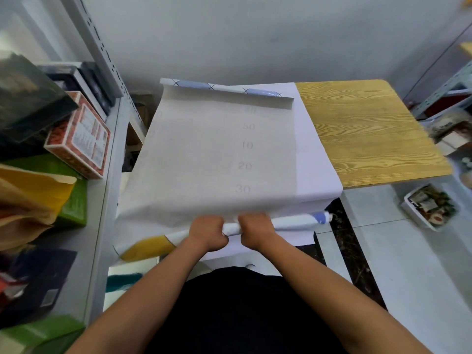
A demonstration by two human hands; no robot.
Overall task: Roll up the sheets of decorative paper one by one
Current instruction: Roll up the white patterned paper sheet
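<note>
A large sheet of decorative paper (204,154) lies face down on the table, its pale backing printed with faint numbers. Its far edge (224,88) curls up and shows a blue and white pattern. The near edge is wound into a thin roll (293,222) with blue at its right end and yellow at its left end (145,247). My left hand (208,232) and my right hand (255,229) grip the middle of that roll side by side, fingers curled round it. More white paper (316,159) lies underneath.
The wooden table (362,131) shows bare at the right. A grey shelf (102,190) at the left holds a red box (79,139), green boxes and a yellow bag (33,198). A white tray (431,208) of small items sits on the floor at the right.
</note>
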